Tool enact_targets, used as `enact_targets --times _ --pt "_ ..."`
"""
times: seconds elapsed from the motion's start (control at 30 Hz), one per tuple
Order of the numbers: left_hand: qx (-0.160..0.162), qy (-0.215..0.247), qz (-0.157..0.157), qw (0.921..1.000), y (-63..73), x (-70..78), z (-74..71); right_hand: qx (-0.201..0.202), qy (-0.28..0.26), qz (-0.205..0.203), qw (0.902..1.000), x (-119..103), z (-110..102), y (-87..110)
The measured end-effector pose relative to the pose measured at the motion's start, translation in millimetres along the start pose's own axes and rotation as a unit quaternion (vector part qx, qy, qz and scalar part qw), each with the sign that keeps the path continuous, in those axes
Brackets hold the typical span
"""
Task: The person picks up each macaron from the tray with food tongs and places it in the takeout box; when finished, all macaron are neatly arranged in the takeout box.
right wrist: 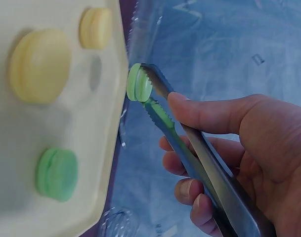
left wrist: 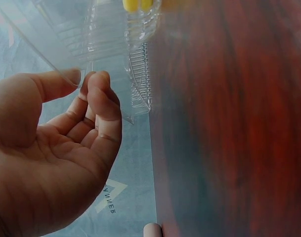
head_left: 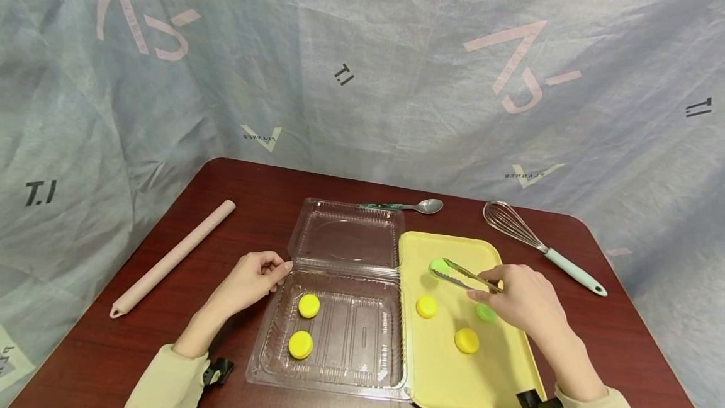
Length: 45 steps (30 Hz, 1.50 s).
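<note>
My right hand (head_left: 523,301) grips metal tongs (right wrist: 204,163), thumb on one arm and fingers curled round the other. Between the serrated tips is a green macaron (right wrist: 139,83), held above the yellow tray (head_left: 442,383). Two yellow macarons (head_left: 427,306) and another green macaron (head_left: 485,312), partly hidden by the hand in the head view, lie on the tray. With thumb and fingertips, my left hand (head_left: 249,282) pinches the left edge of a clear plastic clamshell box (head_left: 351,332) near its hinge. Inside the box's near half sit two yellow macarons (head_left: 301,344); its lid (head_left: 345,238) lies folded back.
A pink rolling pin (head_left: 172,260) lies at the left of the dark red table (head_left: 255,187). Behind the lid is a spoon (head_left: 427,206) with a patterned handle. A whisk (head_left: 544,247) lies right of the tray. Grey printed cloth (head_left: 362,112) hangs behind the table.
</note>
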<state>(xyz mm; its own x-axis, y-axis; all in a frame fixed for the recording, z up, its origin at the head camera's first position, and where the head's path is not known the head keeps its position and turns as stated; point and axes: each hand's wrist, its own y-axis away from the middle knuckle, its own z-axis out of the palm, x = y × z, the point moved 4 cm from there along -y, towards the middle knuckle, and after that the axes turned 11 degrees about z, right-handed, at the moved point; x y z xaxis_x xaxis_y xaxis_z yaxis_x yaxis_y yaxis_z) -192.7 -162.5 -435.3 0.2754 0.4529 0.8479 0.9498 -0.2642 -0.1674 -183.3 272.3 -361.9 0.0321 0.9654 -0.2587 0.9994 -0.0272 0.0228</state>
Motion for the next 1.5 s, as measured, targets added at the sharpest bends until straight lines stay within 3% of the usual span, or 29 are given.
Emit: enact_targets --times 0.37,0.73,1.2,1.5 --pt "0.001 0.001 -0.001 1.0000 -0.4 0.3 0.0 0.027 0.003 -0.039 0.9989 -31.5 -13.8 11.0" --pt "0.000 0.001 -0.001 1.0000 -0.3 0.2 -0.2 0.021 0.007 -0.057 0.9981 -58.7 -17.2 15.0" --pt "0.000 -0.005 0.001 1.0000 -0.3 1.4 -0.7 0.026 0.007 -0.109 0.9937 -96.7 0.0 22.1" --pt "0.000 -0.003 0.002 1.0000 -0.2 0.8 -0.5 0.019 0.001 -0.117 0.9929 -109.2 14.0 28.4"
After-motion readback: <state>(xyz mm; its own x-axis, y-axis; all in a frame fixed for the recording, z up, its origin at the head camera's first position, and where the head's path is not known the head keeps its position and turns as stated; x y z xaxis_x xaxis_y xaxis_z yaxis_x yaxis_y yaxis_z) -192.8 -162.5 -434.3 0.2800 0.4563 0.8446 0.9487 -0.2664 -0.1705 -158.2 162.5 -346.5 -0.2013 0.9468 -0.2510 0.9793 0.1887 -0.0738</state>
